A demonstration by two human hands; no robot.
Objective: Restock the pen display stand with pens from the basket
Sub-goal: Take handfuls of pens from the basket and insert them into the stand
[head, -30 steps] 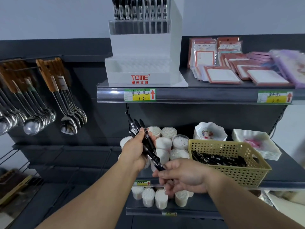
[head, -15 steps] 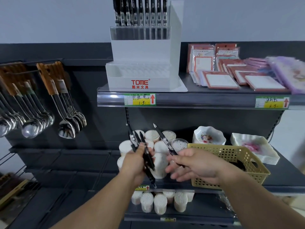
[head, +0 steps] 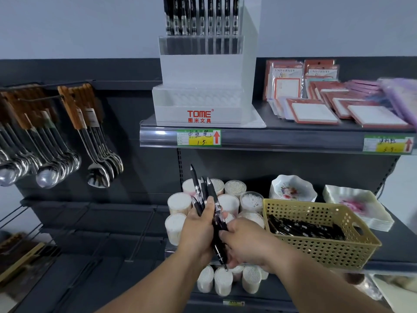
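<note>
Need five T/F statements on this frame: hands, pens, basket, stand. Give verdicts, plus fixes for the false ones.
1. The left hand grips a bunch of black pens. True.
2. The yellow basket is empty. False: loose pens lie in it.
3. The pen display stand sits on the upper shelf, above both hands. True.
4. The stand's top tier holds no pens. False: a row of pens stands upright in it.
5. The right hand is reaching into the basket. False: it is outside the basket, gripping the lower end of the bunch beside the left hand.
</note>
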